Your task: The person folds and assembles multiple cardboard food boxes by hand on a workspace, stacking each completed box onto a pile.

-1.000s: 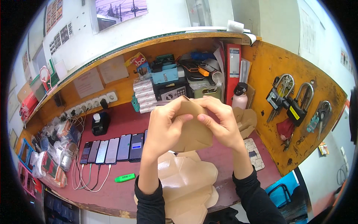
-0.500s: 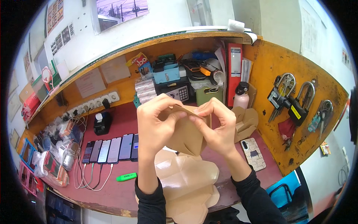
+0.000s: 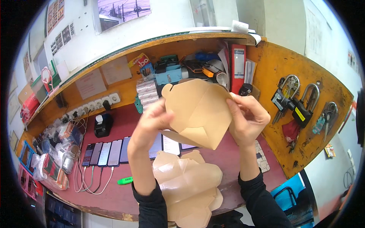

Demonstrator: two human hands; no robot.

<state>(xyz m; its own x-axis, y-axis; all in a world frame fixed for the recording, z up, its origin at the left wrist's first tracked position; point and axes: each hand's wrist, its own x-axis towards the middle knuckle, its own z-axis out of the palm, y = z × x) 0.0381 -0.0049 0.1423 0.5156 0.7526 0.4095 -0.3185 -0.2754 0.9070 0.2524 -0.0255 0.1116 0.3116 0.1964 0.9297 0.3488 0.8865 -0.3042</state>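
A partly folded brown paper food box is held up above the desk, its plain side and a triangular corner fold toward me. My right hand pinches its right edge between thumb and fingers. My left hand is against the box's left side; its fingers are blurred, so I cannot tell whether they grip. Below, flat unfolded brown box blanks with a glossy side up lie on the desk and reach over its front edge.
Several phones lie in a row, some with charging cables. A green highlighter is left of the blanks. A patterned phone lies at right, partly behind my wrist. Bagged items crowd the left; padlocks hang on the right panel.
The box has turned and spread wider, showing a broad face. My hands have moved apart; the left has left the top edge for the left side, the right has shifted rightward.
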